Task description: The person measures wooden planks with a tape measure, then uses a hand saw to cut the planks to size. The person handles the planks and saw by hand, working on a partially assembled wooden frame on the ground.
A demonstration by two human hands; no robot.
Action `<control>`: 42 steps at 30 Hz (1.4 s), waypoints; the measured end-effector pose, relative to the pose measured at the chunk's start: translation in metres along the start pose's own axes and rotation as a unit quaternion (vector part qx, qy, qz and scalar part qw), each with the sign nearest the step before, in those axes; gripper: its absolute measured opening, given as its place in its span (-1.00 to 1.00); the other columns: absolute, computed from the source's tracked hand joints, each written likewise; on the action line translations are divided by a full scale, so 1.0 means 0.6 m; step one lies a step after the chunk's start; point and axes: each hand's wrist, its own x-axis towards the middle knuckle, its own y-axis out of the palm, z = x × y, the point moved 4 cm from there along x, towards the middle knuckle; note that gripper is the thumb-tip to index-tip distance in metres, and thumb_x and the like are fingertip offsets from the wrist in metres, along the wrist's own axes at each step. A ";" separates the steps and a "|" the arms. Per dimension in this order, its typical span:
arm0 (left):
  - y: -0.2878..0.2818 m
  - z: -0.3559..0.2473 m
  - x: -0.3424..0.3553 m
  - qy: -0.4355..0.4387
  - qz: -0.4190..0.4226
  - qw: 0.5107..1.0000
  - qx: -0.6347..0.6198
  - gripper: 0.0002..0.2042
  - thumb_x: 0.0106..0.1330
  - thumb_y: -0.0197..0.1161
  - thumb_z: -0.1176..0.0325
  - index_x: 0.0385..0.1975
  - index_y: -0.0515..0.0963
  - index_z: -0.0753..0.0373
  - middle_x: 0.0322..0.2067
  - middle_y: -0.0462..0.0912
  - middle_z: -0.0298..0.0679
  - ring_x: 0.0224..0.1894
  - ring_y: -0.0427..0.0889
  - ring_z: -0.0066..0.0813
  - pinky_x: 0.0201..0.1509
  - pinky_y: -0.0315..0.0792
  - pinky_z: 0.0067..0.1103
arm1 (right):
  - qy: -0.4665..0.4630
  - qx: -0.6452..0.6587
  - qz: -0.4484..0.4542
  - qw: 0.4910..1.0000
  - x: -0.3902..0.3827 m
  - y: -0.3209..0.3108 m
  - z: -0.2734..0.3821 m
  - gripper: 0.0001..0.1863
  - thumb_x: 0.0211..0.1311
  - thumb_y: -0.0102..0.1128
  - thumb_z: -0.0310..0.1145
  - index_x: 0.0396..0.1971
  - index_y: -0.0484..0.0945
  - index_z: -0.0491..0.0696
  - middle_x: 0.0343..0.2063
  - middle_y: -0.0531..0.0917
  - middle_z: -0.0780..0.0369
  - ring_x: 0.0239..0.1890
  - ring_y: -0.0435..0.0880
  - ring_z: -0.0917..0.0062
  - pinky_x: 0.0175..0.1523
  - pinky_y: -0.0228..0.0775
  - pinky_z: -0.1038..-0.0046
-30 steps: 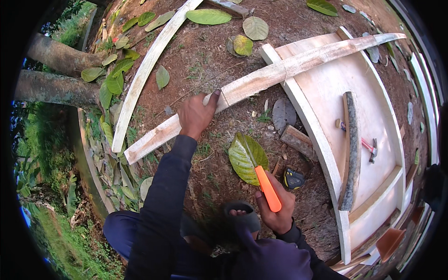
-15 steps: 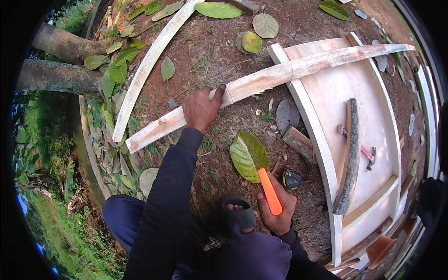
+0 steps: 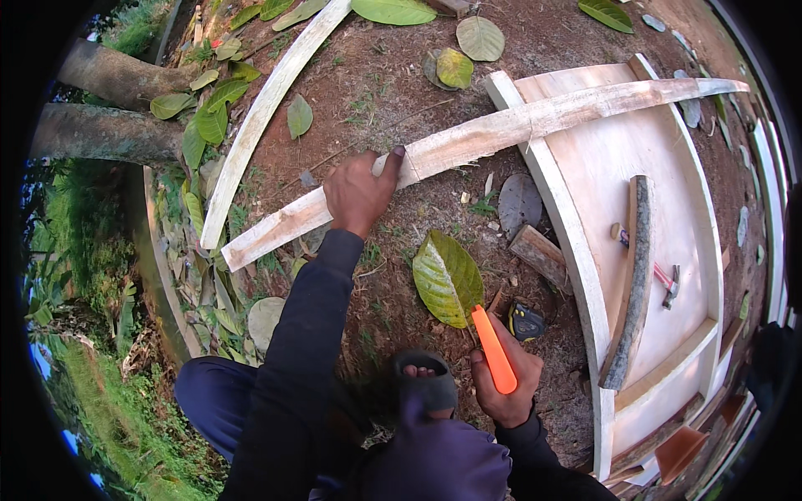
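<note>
My left hand [image 3: 359, 194] is closed around a long pale wooden plank [image 3: 476, 140], its thumb along the top near a dark line drawn across the wood. The plank's far right part rests across a wooden frame [image 3: 573, 250] with a light panel [image 3: 589, 167] inside it. My right hand [image 3: 516, 386], low in front of me, is wrapped round a tool with a bright orange handle [image 3: 496, 351]; the rest of that tool cannot be made out. A large green leaf [image 3: 445, 280] and a black and yellow tape measure [image 3: 525, 321] lie close to this hand.
On the panel lie a bark-edged wood strip [image 3: 632, 288] and a hammer [image 3: 671, 288]. A second pale plank [image 3: 271, 113] slants at the upper left, near tree trunks [image 3: 109, 134]. A short wood block [image 3: 539, 255] sits beside the frame. My sandalled foot [image 3: 426, 380] is below.
My right hand has shifted slightly right and down with the orange-handled tool. My left hand keeps its hold on the plank at nearly the same place.
</note>
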 end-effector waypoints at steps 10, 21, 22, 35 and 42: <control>-0.005 0.002 0.011 -0.049 0.015 0.998 0.021 -0.47 0.53 0.04 0.05 -0.56 0.67 0.34 -0.51 0.67 0.16 -0.39 0.67 0.21 -0.11 0.48 -0.05 | 0.038 0.045 -0.013 0.998 0.095 0.060 -0.002 -0.47 0.20 0.29 -0.57 0.22 0.55 -0.28 -0.25 0.79 -0.01 -0.33 0.84 0.41 -0.15 0.63 0.47; 0.006 0.000 0.008 -0.039 0.020 0.999 0.026 -0.43 0.55 -0.03 0.06 -0.58 0.66 0.37 -0.53 0.64 0.22 -0.42 0.65 0.27 -0.16 0.50 -0.03 | -0.005 0.064 -0.061 0.996 0.162 0.100 -0.016 -0.51 0.19 0.34 -0.47 0.16 0.59 -0.20 -0.40 0.70 -0.06 -0.49 0.76 0.28 -0.32 0.57 0.37; 0.005 0.007 0.007 -0.042 0.022 0.999 0.026 -0.44 0.55 -0.03 0.06 -0.57 0.66 0.37 -0.53 0.64 0.22 -0.42 0.65 0.27 -0.16 0.50 -0.03 | -0.009 0.046 -0.049 0.998 0.140 0.092 -0.016 -0.50 0.19 0.32 -0.49 0.17 0.58 -0.21 -0.35 0.72 -0.05 -0.44 0.78 0.29 -0.27 0.59 0.39; 0.009 0.017 0.005 -0.048 0.034 0.998 0.019 -0.45 0.54 -0.02 0.06 -0.54 0.69 0.35 -0.51 0.64 0.26 -0.39 0.67 0.31 -0.12 0.51 -0.01 | -0.005 0.050 -0.054 0.997 0.138 0.099 -0.029 -0.52 0.21 0.32 -0.51 0.17 0.59 -0.21 -0.26 0.77 -0.01 -0.32 0.84 0.35 -0.20 0.62 0.39; 0.016 0.002 0.010 -0.042 0.034 0.998 0.017 -0.43 0.54 -0.02 0.05 -0.56 0.69 0.38 -0.53 0.63 0.28 -0.41 0.66 0.33 -0.12 0.52 0.00 | -0.022 0.019 -0.054 0.998 0.066 0.074 -0.050 -0.47 0.18 0.31 -0.56 0.20 0.55 -0.28 -0.16 0.79 -0.01 -0.24 0.86 0.34 -0.10 0.65 0.43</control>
